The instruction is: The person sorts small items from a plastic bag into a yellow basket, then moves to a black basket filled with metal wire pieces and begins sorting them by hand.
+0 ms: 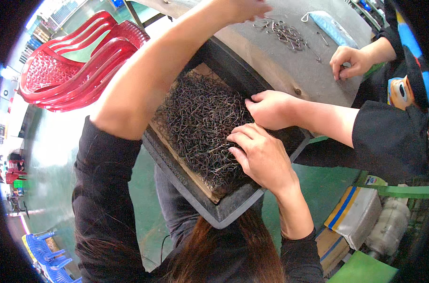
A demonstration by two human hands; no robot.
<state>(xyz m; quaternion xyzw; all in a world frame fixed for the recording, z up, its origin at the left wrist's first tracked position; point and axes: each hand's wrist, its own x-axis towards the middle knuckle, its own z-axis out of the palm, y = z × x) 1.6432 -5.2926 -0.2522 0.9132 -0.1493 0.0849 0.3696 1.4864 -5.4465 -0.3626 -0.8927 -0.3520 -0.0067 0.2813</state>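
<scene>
A dark crate (209, 218) holds a tangled heap of small dark metal wire hooks (202, 125), with cardboard along its inner sides. My right hand (266, 155) rests on the right part of the heap, fingers bent and thumb apart from the index finger; I make out no hook between them. Beyond the crate, my left hand (250, 10) reaches over the grey table (252, 52); it is blurred and cut by the upper edge, so its grip is unclear. Near it on the table lies a loose cluster of wire hooks (285, 34).
A co-worker's one hand (273, 109) is in the crate beside mine; the other hand (353, 62) is at the table's right edge. A blue face mask (332, 28) lies on the table. Stacked red plastic chairs (82, 61) stand left, a white box (358, 214) lower right.
</scene>
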